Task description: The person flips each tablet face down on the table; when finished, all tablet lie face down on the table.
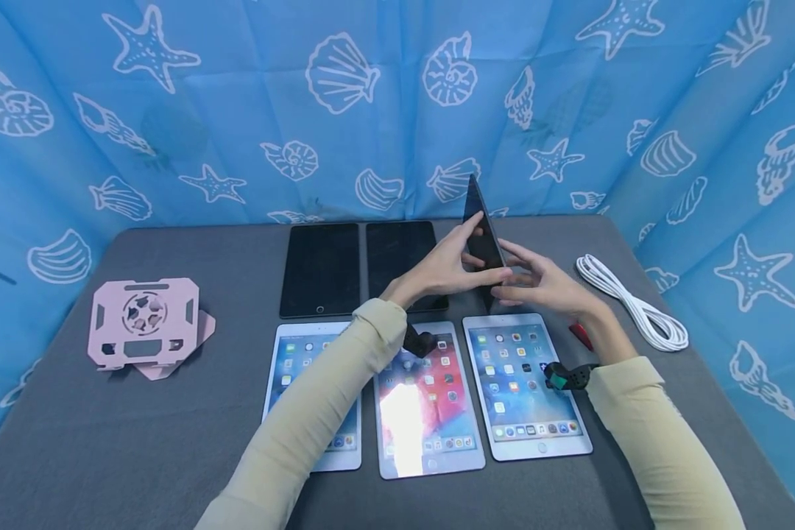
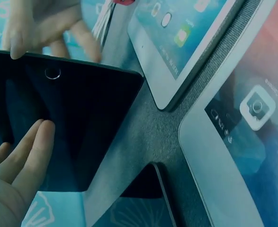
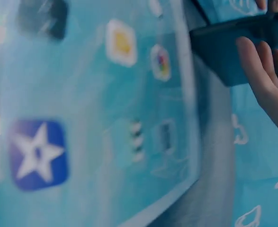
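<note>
A dark tablet (image 1: pixel 479 215) (image 2: pixel 91 109) (image 3: pixel 224 52) stands tilted on edge above the back right of the grey table (image 1: pixel 106 442), screen off. My left hand (image 1: pixel 447 265) (image 2: pixel 15 165) holds it, fingers flat on the screen and thumb along its near edge. On the other side my right hand (image 1: pixel 546 283) (image 3: pixel 266 80) rests straight fingers against its back. Two more dark tablets (image 1: pixel 319 269) (image 1: pixel 397 254) lie flat in the back row. Three white tablets (image 1: pixel 291 361) (image 1: pixel 427 397) (image 1: pixel 523 383) lie in front with lit screens.
A pink folding stand (image 1: pixel 144 320) lies at the table's left. A coiled white cable (image 1: pixel 636 302) sits at the right, with a small red object (image 1: pixel 579 335) beside my right wrist. A blue seashell curtain (image 1: pixel 371 110) closes in the back and sides.
</note>
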Demonstrator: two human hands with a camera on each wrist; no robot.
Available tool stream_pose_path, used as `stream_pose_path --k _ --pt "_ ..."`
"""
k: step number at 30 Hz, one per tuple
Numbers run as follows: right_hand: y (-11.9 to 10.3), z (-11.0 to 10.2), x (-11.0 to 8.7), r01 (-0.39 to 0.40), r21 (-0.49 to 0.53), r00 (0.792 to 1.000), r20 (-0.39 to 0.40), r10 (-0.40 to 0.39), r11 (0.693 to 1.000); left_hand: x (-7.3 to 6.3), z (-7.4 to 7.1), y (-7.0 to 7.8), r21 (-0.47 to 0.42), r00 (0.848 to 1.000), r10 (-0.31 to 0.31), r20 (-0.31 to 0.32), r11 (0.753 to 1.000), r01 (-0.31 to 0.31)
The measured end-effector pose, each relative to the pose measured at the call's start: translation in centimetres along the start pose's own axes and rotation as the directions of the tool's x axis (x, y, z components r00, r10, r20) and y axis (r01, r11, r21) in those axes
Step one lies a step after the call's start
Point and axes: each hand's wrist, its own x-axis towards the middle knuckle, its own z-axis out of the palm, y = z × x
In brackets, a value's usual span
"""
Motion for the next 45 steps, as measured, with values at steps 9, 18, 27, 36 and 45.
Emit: stream_pose_path --k 9,18,27,36,45 --pt "1.5 0.3 0.8 -0.131 -0.120 0.987 0.075 0.140 0.984 -0.8 -0.8 -0.3 0.040 1.000 -0.016 -0.013 0.999 0.017" --pt "1.6 0.9 1.5 -0.175 -0.203 0.978 0.075 0.194 0.963 -1.5 -1.8 -1.0 0.051 1.000 -0.020 -0.014 0.998 0.021" --pt "1.7 1.5 1.9 -0.183 -0.252 0.977 0.062 0.205 0.950 -2.2 -2.7 -1.5 0.110 1.000 -0.010 0.001 0.994 0.010" --pt "1.3 2.0 2.0 -0.145 -0.289 0.985 0.044 0.165 0.946 -2.6 -3.3 -1.8 0.100 1.000 -0.019 0.021 0.995 0.017" --pt "0.9 2.4 1.9 -0.154 -0.307 0.986 0.012 0.165 0.939 -2.9 -3.4 -2.3 -0.013 0.999 -0.020 0.044 1.000 0.020"
